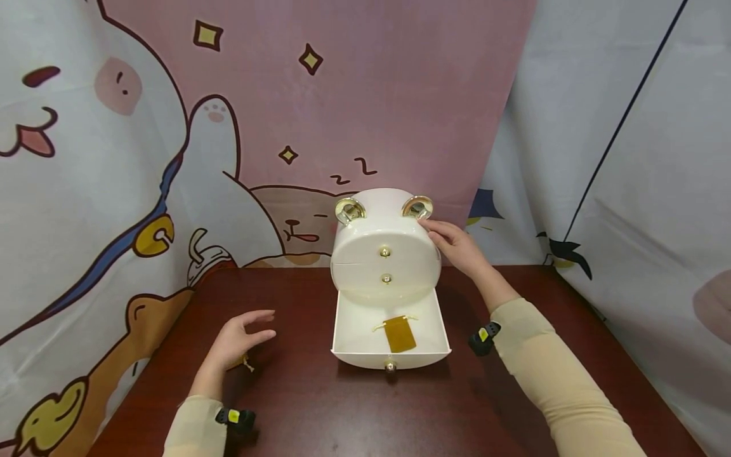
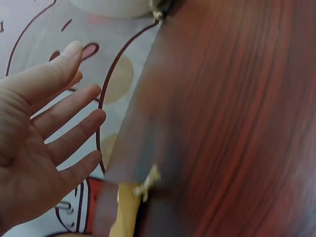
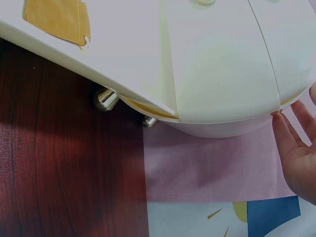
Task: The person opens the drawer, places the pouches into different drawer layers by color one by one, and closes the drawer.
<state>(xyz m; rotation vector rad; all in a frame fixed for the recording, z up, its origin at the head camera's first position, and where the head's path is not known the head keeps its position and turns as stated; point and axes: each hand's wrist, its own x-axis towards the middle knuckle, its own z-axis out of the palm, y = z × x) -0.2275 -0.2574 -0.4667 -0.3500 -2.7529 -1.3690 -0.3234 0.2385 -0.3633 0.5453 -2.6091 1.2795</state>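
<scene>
A rounded white drawer box (image 1: pixel 365 257) with gold-rimmed ears stands on the table, its bottom drawer (image 1: pixel 356 330) pulled out. In that drawer lies a mustard-yellow drawstring pouch (image 1: pixel 400 334), which the right wrist view shows only in part. My right hand (image 1: pixel 457 247) touches the box's upper right side below the ear, fingers fairly straight; its fingertips meet the edge in the right wrist view. Left of the drawer, my left hand (image 1: pixel 237 339) hovers with fingers spread and holds nothing. Below it a second yellow pouch (image 2: pixel 126 210) lies on the table, mostly hidden in the head view.
The dark red wooden table (image 1: pixel 297 406) carries the box near its back edge. Behind hangs a cartoon-printed cloth (image 1: pixel 400 95), with a pale cloth (image 1: pixel 645 158) on the right. Gold knobs (image 1: pixel 385 252) mark the two closed upper drawers.
</scene>
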